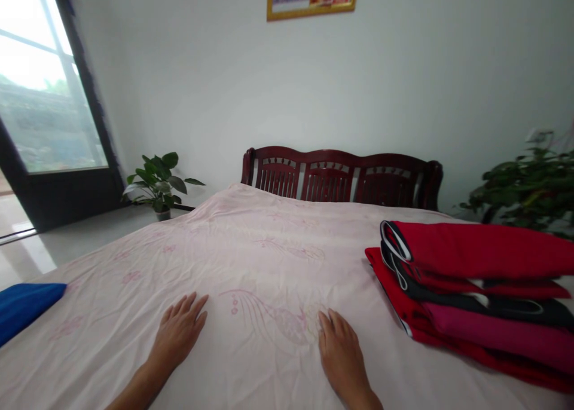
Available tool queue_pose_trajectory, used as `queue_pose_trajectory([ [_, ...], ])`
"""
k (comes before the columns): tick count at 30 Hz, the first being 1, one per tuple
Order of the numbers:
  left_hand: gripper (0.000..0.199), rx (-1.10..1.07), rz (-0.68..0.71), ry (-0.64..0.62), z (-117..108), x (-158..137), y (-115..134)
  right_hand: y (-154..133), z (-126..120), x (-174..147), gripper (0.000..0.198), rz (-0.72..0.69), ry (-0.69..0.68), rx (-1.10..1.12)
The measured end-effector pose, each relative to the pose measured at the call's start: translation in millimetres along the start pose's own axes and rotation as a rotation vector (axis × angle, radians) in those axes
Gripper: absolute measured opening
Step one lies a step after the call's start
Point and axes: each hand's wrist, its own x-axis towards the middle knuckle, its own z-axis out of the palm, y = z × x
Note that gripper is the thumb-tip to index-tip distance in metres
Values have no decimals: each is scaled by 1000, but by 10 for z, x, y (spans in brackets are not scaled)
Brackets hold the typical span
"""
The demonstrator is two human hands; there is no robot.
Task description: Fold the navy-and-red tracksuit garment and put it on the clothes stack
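My left hand (180, 328) lies palm down on a pale pink sheet (251, 266) with printed flowers and feathery sprays. Its fingers are stretched out and it holds nothing. My right hand (341, 350) also rests on the sheet, fingers extended and slightly bent, with nothing under it that I can see but cloth. Between the two hands runs a pink printed spray. To the right of my right hand sits a stack of folded clothes (484, 248), red, black and magenta, some with white edging. A blue folded cloth (27, 305) lies at the left edge.
Behind the sheet stands a dark red wooden bench (327, 174) against the wall. Potted plants stand at the left (159, 180) and at the right (529, 189). A glass door (58, 99) is at the far left. A gold picture frame (311, 12) hangs above.
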Motion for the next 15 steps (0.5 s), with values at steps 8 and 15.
queue_pose_trajectory([
  [8, 50, -1, -3, -2, -20, 4, 15, -25, -27, 20, 40, 5, -2, -21],
  [15, 49, 5, 2, 18, 29, 21, -11, -72, -106, 27, 42, 34, -92, -49],
])
